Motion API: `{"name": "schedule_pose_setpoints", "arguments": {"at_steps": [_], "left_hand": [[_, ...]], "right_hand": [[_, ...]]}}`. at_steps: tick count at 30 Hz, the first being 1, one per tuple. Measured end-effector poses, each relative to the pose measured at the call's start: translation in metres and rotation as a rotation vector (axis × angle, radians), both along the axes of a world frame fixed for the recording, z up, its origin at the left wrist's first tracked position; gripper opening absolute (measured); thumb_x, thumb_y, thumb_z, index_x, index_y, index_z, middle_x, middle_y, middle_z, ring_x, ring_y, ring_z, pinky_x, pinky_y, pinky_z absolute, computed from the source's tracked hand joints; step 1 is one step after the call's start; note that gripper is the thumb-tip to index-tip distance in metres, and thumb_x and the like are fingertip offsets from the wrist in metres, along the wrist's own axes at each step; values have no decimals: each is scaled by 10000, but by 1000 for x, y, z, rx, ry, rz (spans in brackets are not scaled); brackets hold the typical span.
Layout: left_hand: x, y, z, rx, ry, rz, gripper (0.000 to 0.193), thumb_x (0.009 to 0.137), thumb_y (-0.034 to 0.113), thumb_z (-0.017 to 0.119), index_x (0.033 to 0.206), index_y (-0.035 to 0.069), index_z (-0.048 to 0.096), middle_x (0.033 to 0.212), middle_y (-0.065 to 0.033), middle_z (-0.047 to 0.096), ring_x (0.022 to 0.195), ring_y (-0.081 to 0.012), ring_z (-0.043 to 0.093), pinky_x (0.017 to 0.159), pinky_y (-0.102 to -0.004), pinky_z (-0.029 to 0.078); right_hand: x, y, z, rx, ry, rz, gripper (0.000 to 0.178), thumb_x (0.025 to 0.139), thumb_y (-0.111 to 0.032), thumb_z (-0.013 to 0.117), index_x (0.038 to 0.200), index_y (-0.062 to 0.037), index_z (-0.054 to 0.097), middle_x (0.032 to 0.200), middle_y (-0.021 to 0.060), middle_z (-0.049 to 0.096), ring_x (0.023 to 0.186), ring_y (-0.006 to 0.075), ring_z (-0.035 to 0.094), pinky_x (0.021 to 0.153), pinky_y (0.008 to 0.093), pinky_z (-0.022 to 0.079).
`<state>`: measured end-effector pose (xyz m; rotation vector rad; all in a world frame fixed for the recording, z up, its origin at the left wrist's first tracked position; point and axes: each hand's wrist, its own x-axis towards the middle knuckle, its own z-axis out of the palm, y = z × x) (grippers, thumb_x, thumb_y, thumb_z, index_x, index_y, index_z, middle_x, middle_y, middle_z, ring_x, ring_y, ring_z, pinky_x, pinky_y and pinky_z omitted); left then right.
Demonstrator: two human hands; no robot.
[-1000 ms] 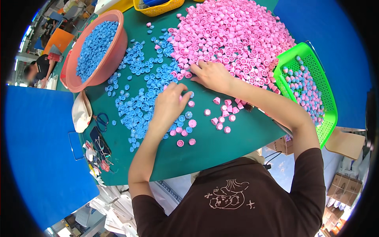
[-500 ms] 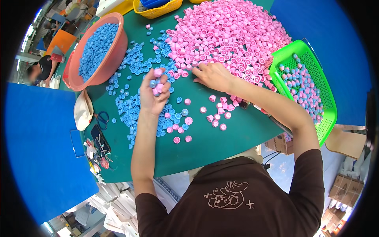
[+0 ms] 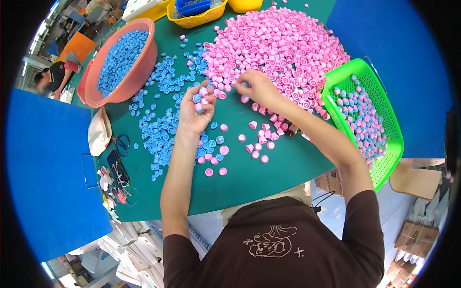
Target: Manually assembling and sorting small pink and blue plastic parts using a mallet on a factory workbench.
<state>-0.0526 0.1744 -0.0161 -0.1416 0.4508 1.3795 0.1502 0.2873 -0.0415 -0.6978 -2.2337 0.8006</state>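
Observation:
My left hand (image 3: 193,117) is palm up with curled fingers around several small pink-and-blue plastic pieces (image 3: 199,100). To its right my right hand (image 3: 259,90) is closed, a blue cap (image 3: 245,84) showing at its fingertips. A pink cup-shaped piece (image 3: 245,99) shows just under those fingers; whether they touch it I cannot tell. Beyond the hands spreads a big heap of pink cup-shaped pieces (image 3: 283,43). Loose blue caps (image 3: 161,132) lie left of my left forearm, and a few pink cups (image 3: 262,139) lie nearer me.
A salmon basin (image 3: 150,55) of blue caps stands at the left. On the right a green basket (image 3: 394,149) holds joined pink-and-blue pieces. Scissors (image 3: 122,144), a phone (image 3: 115,163) and a cloth pouch (image 3: 99,132) lie along the left edge. Yellow baskets (image 3: 199,20) stand behind.
My right hand has lifted from the pink heap's near edge, with a blue cap now showing at its fingertips. My left hand has shifted slightly right, still holding its pieces.

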Motion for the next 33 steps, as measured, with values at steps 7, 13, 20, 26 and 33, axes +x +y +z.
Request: {"name": "schedule_pose_setpoints", "arguments": {"at_steps": [7, 13, 20, 26, 33], "left_hand": [[-5, -4, -16, 8, 161, -41, 334, 957, 289, 597, 1161, 27, 557, 893, -103, 586, 676, -146, 542, 451, -196, 432], [3, -6, -3, 168, -183, -29, 467, 1028, 370, 411, 1262, -23, 504, 1151, -209, 587, 1137, -359, 565, 993, -498, 492], [17, 5, -2, 147, -151, 13, 459, 1034, 354, 360, 1225, -26, 532, 1215, -232, 557, 1182, -386, 519, 1080, -546, 384], [144, 42, 15, 247, -403, -94, 202, 930, 140, 527, 1030, -23, 592, 1040, -185, 603, 980, -297, 595, 839, -408, 532], [386, 62, 90, 72, 0, -389, 512, 951, 543, 448, 1131, 76, 558, 868, -96, 551, 768, -209, 569, 646, -370, 480]], "right_hand": [[20, 18, 26, -1339, 284, -86, 217, 837, -280, 685, 811, -64, 678, 749, 13, 659, 582, 88, 575, 534, 244, 447], [13, -32, 36, -38, -537, -10, 337, 730, -335, 784, 772, -16, 683, 722, 155, 670, 687, 285, 664, 648, 395, 508], [18, -33, 34, -322, -162, 101, 296, 805, -320, 731, 848, -33, 676, 646, 52, 598, 613, 169, 598, 580, 332, 492], [117, -33, 61, -1470, 1306, 120, 207, 977, -255, 524, 1045, -61, 510, 854, 25, 545, 633, 71, 469, 438, 205, 333], [269, -58, 95, -515, 1356, -1006, 273, 949, -239, 596, 1101, -14, 564, 943, 63, 563, 836, 189, 549, 814, 335, 496]]}}
